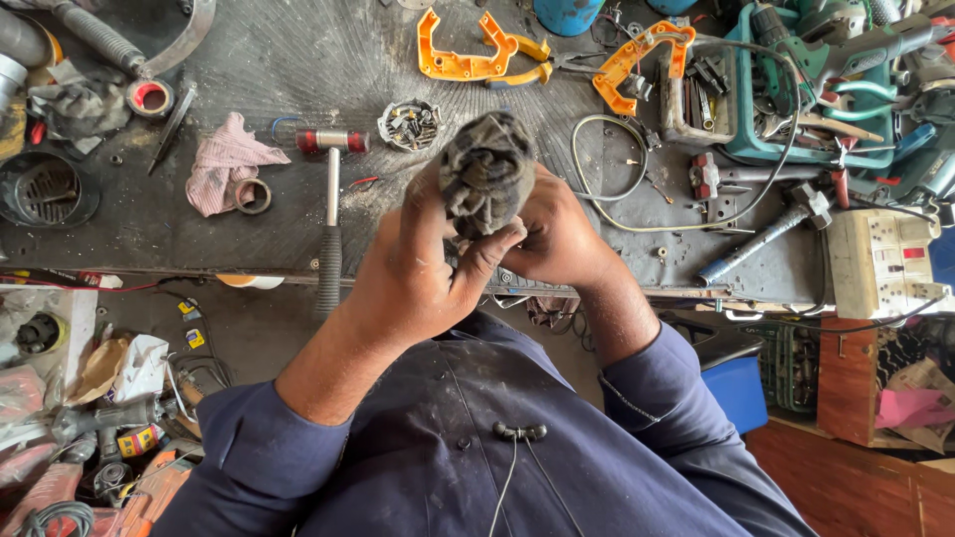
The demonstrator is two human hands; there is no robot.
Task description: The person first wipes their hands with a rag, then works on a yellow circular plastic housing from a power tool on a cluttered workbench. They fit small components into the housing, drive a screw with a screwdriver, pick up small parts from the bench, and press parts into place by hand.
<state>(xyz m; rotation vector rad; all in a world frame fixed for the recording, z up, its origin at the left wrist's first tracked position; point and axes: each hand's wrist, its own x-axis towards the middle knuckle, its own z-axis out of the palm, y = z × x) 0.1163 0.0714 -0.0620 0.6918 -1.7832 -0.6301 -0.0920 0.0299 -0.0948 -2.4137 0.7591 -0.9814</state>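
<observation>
Hammer (331,204), pink rag (227,159), tin of screws (409,124), orange handle shells (468,55) on dark workbench (298,70).

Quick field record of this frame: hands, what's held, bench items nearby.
view: head camera, looking down at a workbench
left hand: gripping a dirty grey rag, thumb across its lower edge
right hand: closed against the rag from the other side
held part: hidden under the rag, cannot tell what it is
near left: hammer lying on the bench, pink cloth
behind the rag: small tin of bits, orange handle halves
near right: grey cable
</observation>
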